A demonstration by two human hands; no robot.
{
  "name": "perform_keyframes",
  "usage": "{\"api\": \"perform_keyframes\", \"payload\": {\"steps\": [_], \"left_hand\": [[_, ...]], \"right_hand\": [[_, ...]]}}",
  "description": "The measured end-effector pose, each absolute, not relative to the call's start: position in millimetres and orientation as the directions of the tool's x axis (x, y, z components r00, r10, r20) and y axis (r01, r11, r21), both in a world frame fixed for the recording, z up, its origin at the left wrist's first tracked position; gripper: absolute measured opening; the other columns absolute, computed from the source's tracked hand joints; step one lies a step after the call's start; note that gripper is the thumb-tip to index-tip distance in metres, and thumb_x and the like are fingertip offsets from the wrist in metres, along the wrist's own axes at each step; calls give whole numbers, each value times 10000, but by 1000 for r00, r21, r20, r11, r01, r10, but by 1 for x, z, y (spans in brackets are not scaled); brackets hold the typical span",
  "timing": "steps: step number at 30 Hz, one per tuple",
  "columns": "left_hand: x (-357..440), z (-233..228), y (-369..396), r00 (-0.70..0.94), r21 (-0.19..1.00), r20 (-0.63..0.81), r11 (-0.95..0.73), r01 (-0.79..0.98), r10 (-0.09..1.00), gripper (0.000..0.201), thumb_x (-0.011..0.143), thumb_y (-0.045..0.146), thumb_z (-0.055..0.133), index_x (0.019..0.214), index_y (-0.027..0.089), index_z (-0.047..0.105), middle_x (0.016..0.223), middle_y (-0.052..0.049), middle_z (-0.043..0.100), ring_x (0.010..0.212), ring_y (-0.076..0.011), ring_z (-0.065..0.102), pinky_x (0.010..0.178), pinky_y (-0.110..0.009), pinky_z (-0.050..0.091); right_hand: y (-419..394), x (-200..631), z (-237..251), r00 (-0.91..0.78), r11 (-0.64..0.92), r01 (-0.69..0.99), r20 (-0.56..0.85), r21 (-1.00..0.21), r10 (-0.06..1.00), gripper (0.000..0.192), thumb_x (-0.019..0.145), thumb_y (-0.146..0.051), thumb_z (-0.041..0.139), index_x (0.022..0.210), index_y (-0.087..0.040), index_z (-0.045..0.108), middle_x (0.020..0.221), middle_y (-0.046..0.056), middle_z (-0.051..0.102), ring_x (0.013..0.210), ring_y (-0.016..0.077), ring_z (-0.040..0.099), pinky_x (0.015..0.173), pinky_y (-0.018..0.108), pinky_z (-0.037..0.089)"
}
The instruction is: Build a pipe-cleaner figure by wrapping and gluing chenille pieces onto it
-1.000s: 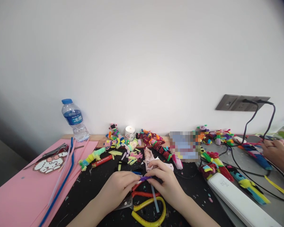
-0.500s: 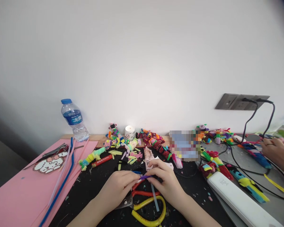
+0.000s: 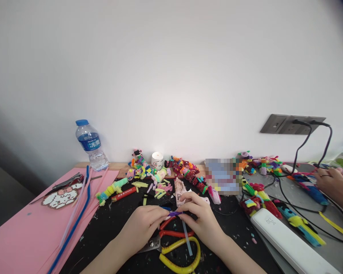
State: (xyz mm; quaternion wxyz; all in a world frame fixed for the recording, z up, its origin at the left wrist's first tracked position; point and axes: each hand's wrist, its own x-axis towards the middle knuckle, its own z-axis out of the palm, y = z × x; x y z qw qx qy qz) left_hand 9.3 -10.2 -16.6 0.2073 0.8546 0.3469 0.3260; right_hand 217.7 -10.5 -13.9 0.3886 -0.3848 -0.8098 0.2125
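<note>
The left hand (image 3: pixel 141 227) clamps thumb and finger on 1 end of a purple strip (image 3: pixel 174 214), held between the hands beyond a yellow handle (image 3: pixel 199 251); the right hand (image 3: pixel 201 217) pinches the other end. Apparently 2-handed shaping, so the next move likely calls for a steady grip.

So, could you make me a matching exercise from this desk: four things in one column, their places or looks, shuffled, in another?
1. Bottle
2. Purple piece
3. Long blue strip
4. Black plugs

A. In the wall socket panel
B. Lying across the pink sheet
C. Topped by a blue cap
D. Held between left hand and right hand

Pairs: 1-C, 2-D, 3-B, 4-A
</note>
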Motion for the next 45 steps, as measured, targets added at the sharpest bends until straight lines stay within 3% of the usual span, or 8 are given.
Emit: {"api": "perform_keyframes", "payload": {"steps": [45], "left_hand": [[10, -11, -11, 520, 632, 360, -612, 475, 775, 230, 868, 116, 445, 901, 203, 656, 820, -5, 685, 720, -134, 621, 676, -207, 468]], "right_hand": [[-11, 218, -11, -386, 599, 482, 459, -639, 800, 133, 778, -109, 578, 819, -214, 649, 974, 51, 559, 836, 165, 558, 764, 293, 473]]}}
